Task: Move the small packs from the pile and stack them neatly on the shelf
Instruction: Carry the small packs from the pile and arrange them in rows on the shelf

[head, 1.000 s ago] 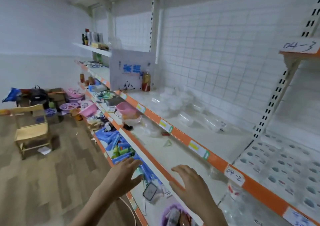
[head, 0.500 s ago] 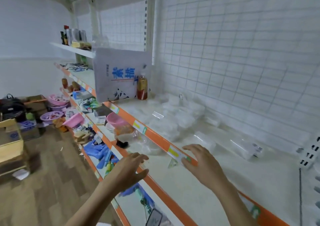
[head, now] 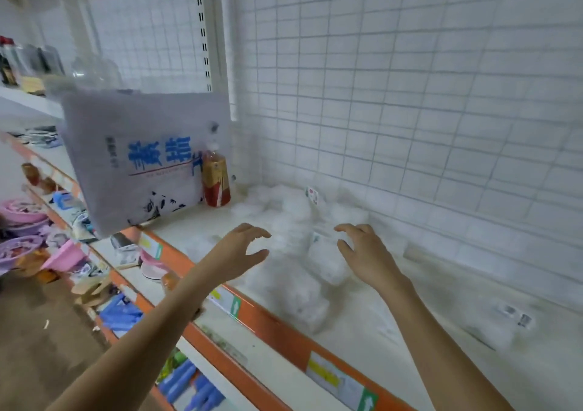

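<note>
Two hands: both reach over the shelf toward the pile; neither holds anything
Left hand [head: 236,253]: bare, raised above the near left edge of the pile; fingers spread and loosely curved, thumb apart from them, palm turned toward the packs; not touching them as far as the blur allows
Right hand [head: 366,254]: bare, raised at the right side of the pile; fingers fanned and slightly hooked, gap between thumb and fingers wide; nothing in it
Small packs [head: 296,253]: heap of clear, crinkled plastic packs with whitish contents, lying between the two hands and running from the far wall to near the front rail; motion blur makes single packs hard to separate, perhaps some carry small printed labels
Stray pack [head: 501,322]: one more clear plastic pack with a dark-printed label, lying well apart from the pile to the right, near the wall
Shelf [head: 394,341]: cream-white flat board with an orange front rail [head: 268,325] bearing yellow and green price tags; the pile rests on it
Backing: white wire grid panel [head: 410,95] behind the shelf
Left end: pale grey rectangular board with blue characters [head: 148,161] standing upright at the shelf's left; just beside it, on its right, a brown bottle with a red and gold label [head: 216,178], upright
Lower shelves: pink and purple plastic basins [head: 25,231] far left; blue tubular items [head: 189,382] on the level below, near
</note>
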The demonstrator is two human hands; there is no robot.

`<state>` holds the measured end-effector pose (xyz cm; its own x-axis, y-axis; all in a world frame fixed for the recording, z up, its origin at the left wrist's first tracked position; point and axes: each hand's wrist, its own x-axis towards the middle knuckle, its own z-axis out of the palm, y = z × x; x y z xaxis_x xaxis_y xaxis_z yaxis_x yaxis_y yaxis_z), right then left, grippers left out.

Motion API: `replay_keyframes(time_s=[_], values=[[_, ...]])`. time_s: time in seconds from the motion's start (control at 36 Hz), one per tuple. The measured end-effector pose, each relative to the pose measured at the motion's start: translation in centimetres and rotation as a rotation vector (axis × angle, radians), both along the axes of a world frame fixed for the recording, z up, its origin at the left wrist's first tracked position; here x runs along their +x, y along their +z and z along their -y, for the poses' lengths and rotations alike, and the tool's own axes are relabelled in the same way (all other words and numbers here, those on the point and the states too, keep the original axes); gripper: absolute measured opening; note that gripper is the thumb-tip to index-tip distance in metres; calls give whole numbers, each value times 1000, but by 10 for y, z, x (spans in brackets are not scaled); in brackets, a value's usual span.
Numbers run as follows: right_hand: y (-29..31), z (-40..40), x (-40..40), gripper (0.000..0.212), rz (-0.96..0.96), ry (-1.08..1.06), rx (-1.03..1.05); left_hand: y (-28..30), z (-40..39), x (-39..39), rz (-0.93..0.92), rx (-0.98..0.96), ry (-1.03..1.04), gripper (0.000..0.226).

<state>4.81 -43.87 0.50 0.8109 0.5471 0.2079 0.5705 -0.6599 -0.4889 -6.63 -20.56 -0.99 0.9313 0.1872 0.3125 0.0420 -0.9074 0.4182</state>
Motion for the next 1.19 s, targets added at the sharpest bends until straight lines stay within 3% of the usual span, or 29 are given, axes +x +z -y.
replay_keyframes(time_s=[0.31,0.44,0.58,0.78,0.94,1.06,1.17,1.19], values=[[-5,-35,26,37,-138,-213,-37,-23,-48,94,-110,-71,-288,67],[-3,-52,28,39,-201,-316,0,-36,-60,116,-25,-96,-430,50],[-3,-60,19,35,-99,-372,-20,-32,-76,126,62,-59,-524,41],[16,-71,-6,26,35,-400,351,-19,-85,128,184,-137,-589,31],[22,-83,-17,22,-21,-405,569,-2,-81,121,119,-565,-546,8],[17,-93,-18,27,-109,-443,627,2,-81,115,-48,-944,-508,11],[10,-96,-19,14,-363,-437,745,7,-82,108,-198,-1241,-464,6],[8,-96,-19,26,-407,-416,732,8,-82,107,-228,-1325,-477,8]])
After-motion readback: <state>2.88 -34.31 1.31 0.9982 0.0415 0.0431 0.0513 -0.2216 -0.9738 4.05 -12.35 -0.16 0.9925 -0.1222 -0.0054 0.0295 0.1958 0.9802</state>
